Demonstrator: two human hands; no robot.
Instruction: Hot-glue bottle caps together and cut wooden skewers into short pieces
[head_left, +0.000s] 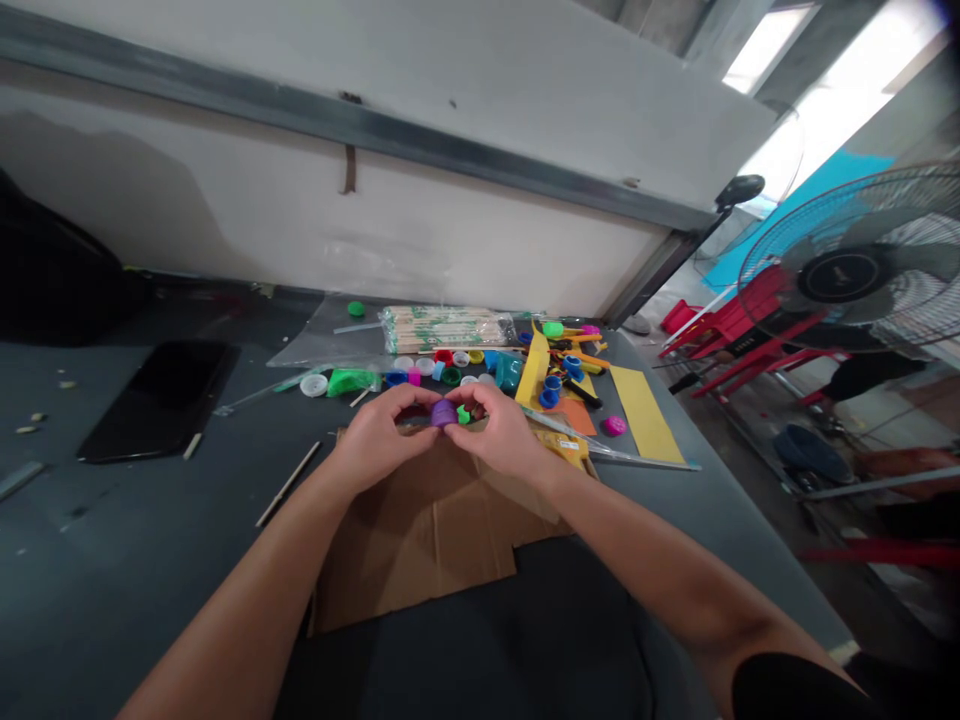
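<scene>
left hand and right hand pinch the small round purple plastic piece by the brown cardboard sheet's far edge! uneven pressure could pop it loose, rolling among those multicoloured round plastic caps.
</scene>
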